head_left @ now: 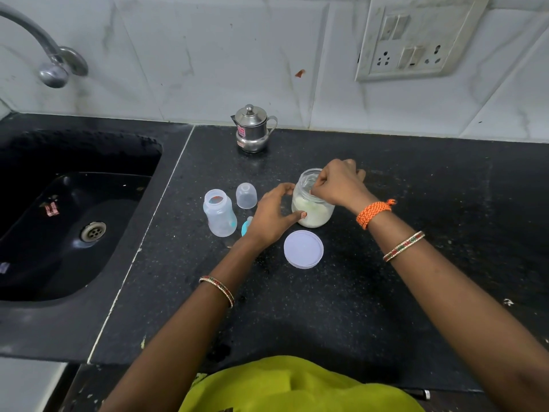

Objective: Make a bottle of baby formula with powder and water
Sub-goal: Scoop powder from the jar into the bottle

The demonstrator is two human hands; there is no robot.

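1. Powder jar [312,203] open, mid-counter [386,292].
2. Left hand [271,217] cups the jar's left side, fingers curled, thumb touching.
3. Right hand [338,181] over the jar mouth, fingertips pinched inside; what they hold, unclear.
4. Baby bottle [219,213] upright, left of jar; lid [303,249] just in front.

A black speckled stone countertop [341,307], polished and faintly glossy. Near its back edge, a shiny stainless-steel lidded pot [253,129]. A clear, glossy powder jar [312,203]; whether glass or plastic is unclear. Translucent matt plastic baby bottle [219,213] and cap [246,195]. A smooth, pale plastic lid [303,249]. Glossy white marble-look wall tiles [208,55].
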